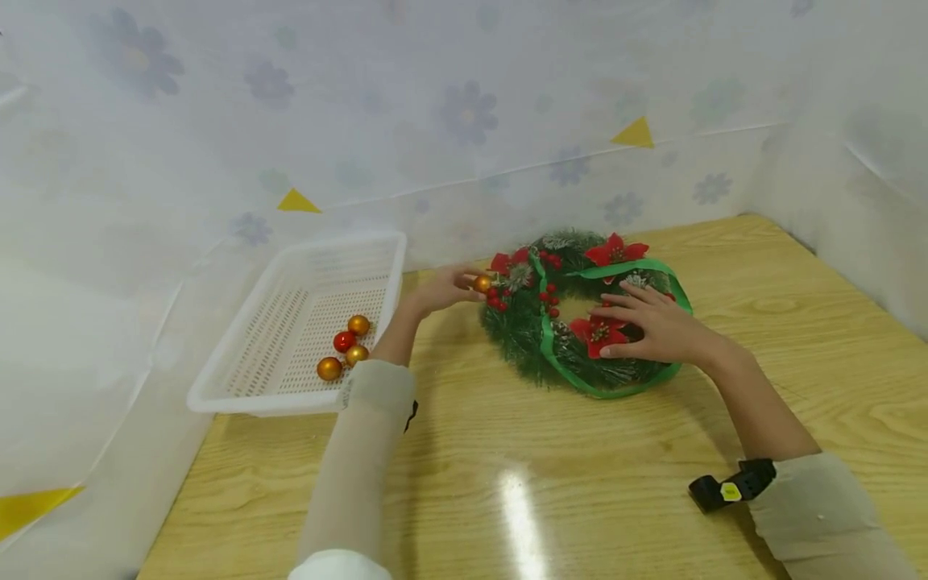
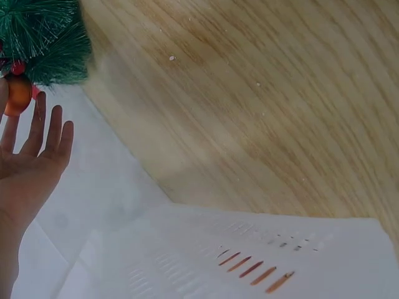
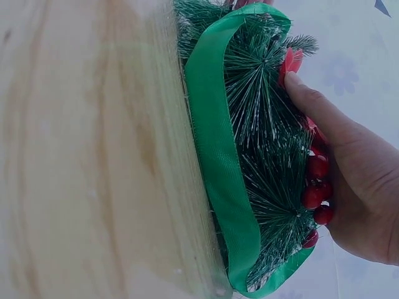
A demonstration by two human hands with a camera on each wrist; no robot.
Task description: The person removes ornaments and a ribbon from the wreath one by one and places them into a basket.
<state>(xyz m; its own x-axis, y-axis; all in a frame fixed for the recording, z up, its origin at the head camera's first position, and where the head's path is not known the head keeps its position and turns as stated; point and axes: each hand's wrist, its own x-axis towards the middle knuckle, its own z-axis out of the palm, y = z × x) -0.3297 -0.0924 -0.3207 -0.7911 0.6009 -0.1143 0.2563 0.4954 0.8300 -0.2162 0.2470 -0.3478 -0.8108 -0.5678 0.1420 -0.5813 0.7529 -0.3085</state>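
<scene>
Bare hands (image 1: 656, 326), pale beige long sleeves (image 1: 362, 451), black wrist strap (image 1: 732, 486) with a small yellow tag.

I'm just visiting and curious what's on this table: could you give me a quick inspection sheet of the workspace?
Surface: wooden table, glare patch.
Job's things: wreath with green ribbon, red flowers, berries; gold ball at its left edge.
Clutter: white basket holding four balls.
Hands: left hand holds the gold ball; right hand rests flat on the wreath.
Cables: nothing seen.
Surroundings: flower-patterned sheeting with yellow triangles.
</scene>
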